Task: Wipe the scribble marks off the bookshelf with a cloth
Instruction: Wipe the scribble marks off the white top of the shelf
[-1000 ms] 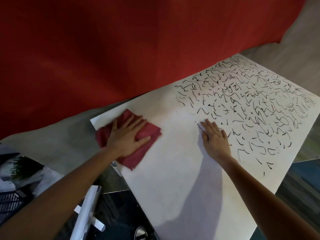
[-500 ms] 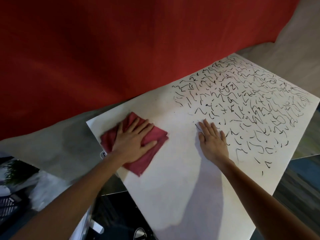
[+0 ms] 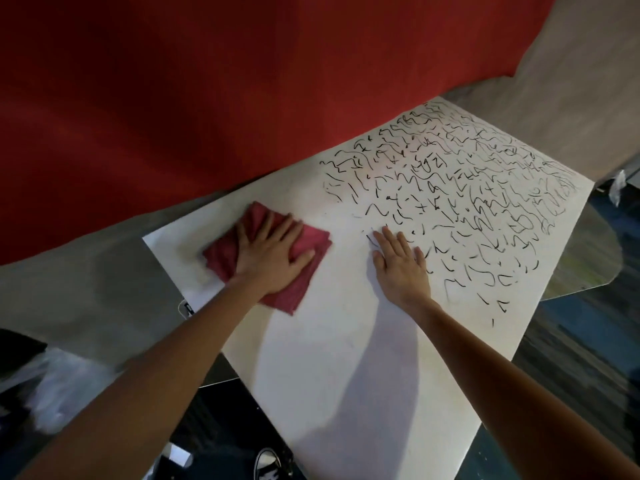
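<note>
I look down on the white bookshelf [image 3: 329, 358], which lies flat below me, and I place everything against it. My left hand [image 3: 273, 258] lies flat on the folded red cloth [image 3: 313, 237], fingers straight and spread, pressing it onto the bookshelf near the far left corner; the cloth's edges show around the hand. My right hand [image 3: 403, 268] also lies flat, fingers straight and close together, near the middle of the bookshelf, its fingertips touching the nearest black scribble marks [image 3: 467, 188]. Those marks cover the far right part of the bookshelf. A red wall [image 3: 207, 81] rises behind the far edge. A black-and-white shoe [image 3: 268, 465] shows just off the near left edge.
</note>
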